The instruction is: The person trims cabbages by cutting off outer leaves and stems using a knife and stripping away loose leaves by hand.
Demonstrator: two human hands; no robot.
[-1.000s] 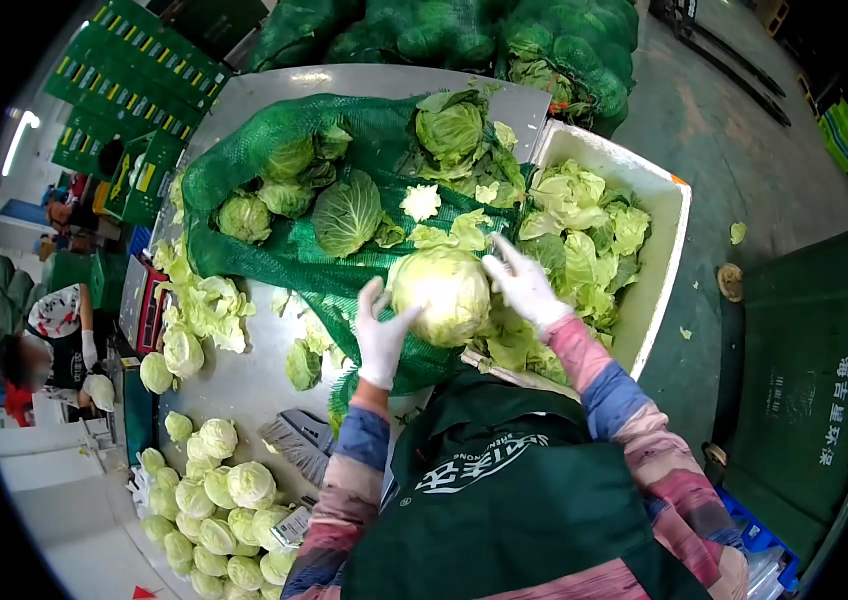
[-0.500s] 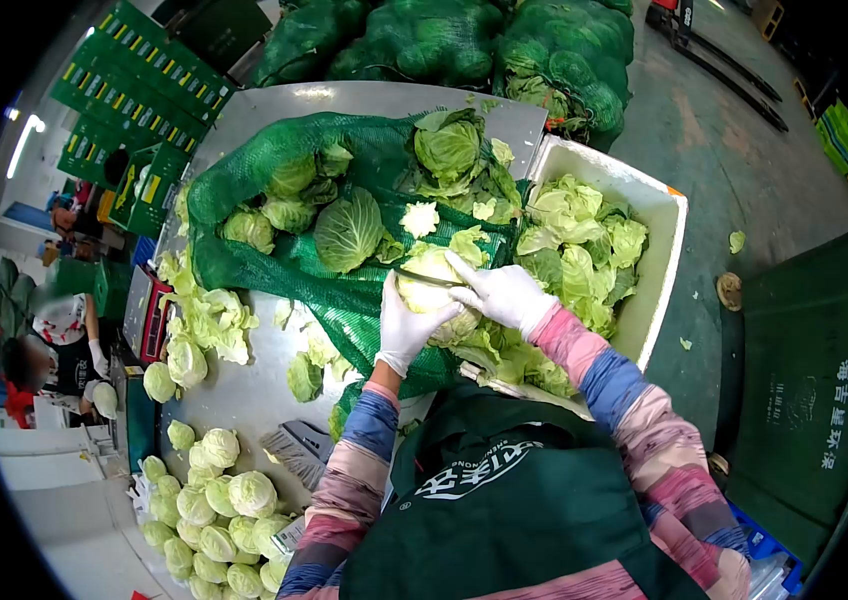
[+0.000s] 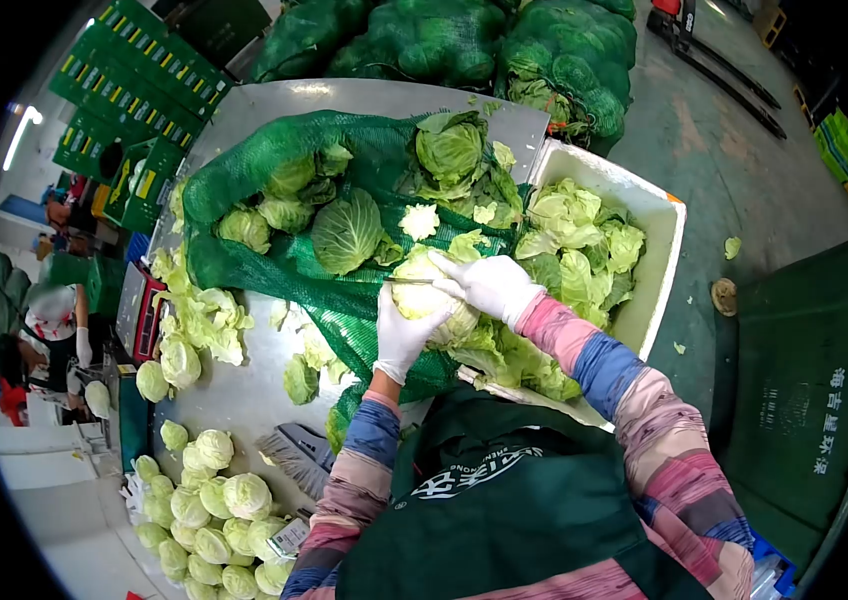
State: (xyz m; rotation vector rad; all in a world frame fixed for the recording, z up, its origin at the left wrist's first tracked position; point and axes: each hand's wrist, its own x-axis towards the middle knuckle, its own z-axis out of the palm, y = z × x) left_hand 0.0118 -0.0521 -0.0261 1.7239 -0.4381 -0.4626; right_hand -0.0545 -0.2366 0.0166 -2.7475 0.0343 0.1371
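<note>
My left hand (image 3: pixel 406 335), in a white glove, is closed round the near left side of a pale green cabbage (image 3: pixel 418 298). In my gloved right hand (image 3: pixel 497 289) is a knife (image 3: pixel 408 281), its thin blade lying across the top of that cabbage. Beneath them spreads a green mesh bag (image 3: pixel 289 262). Whole cabbages lie in and on the mesh, among them a darker leafy one (image 3: pixel 346 232) and another (image 3: pixel 449 150) farther back. A cut leafy piece (image 3: pixel 419 221) rests just beyond my hands.
A white foam box (image 3: pixel 666 262) full of loose leaves stands at the right. Trimmed cabbages (image 3: pixel 212 545) are piled at the lower left, near a brush (image 3: pixel 299 455). Filled mesh bags (image 3: pixel 414 45) line the far side. A co-worker (image 3: pixel 59 335) stands at the left.
My right hand has turned and shifted slightly, and the knife blade now lies flatter across the cabbage. My left hand keeps its hold on it. The view has shifted slightly.
</note>
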